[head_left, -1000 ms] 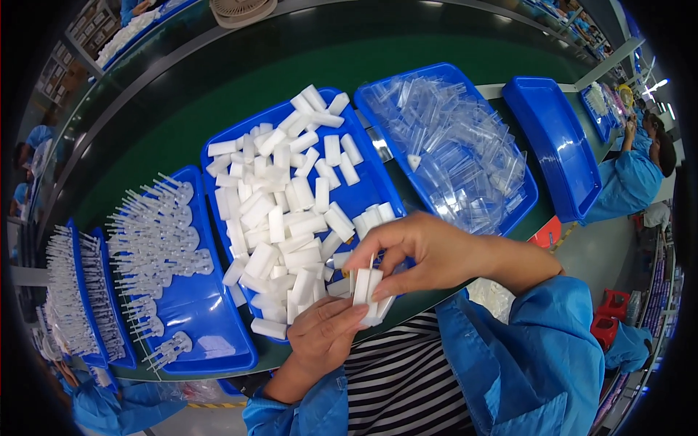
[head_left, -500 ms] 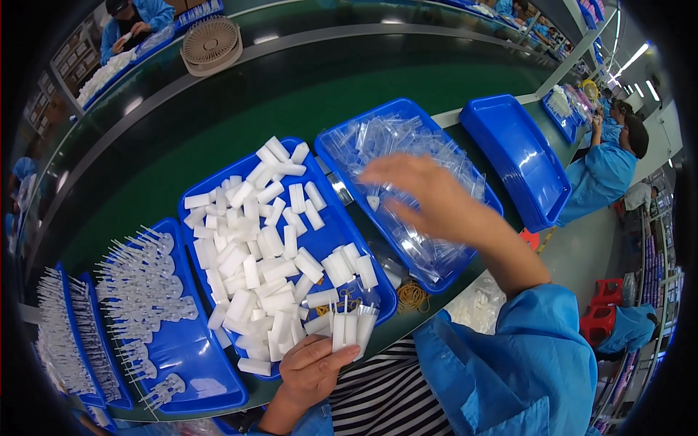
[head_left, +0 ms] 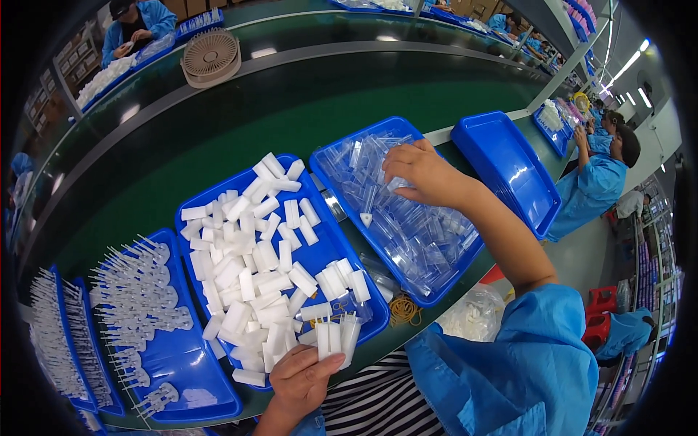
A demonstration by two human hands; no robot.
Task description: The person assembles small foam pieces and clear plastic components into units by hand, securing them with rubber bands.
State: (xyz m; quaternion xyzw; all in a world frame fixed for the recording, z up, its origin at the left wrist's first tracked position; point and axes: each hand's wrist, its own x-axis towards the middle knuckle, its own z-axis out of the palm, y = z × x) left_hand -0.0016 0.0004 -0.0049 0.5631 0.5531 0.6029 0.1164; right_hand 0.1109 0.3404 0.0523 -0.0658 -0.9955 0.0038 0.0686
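Since the frame half a second ago, the right hand (head_left: 425,173) has come to rest among the clear plastic sleeves (head_left: 425,236); a second ago it was at the white block piece (head_left: 329,343), which the left hand (head_left: 299,379) still holds.

That piece stands nearly upright above the near edge of the block tray, pinched between the thumb and fingers of the left hand, with a clear sleeve (head_left: 350,340) side by side with it. The right hand's fingers are bent down onto the sleeves; whether they grip one cannot be told, as the back of the hand hides the fingertips.

Around the held piece, white blocks (head_left: 251,282) lie heaped in a blue tray (head_left: 318,251), mostly toward its left. The sleeves fill a second blue tray (head_left: 424,299), just to the right. Between these trays, at the near edge of the green worktop (head_left: 313,109), lies a bunch of yellow bands (head_left: 404,311).

Farther left, white stemmed parts (head_left: 142,294) cover much of another tray, beside narrower trays packed with similar parts. At the right stand stacked blue trays (head_left: 509,171), and below them a clear bag (head_left: 472,312) with white contents. Across the worktop is a beige fan (head_left: 211,58). Co-workers in blue sit at the far left and at the right, near red stools (head_left: 600,312).
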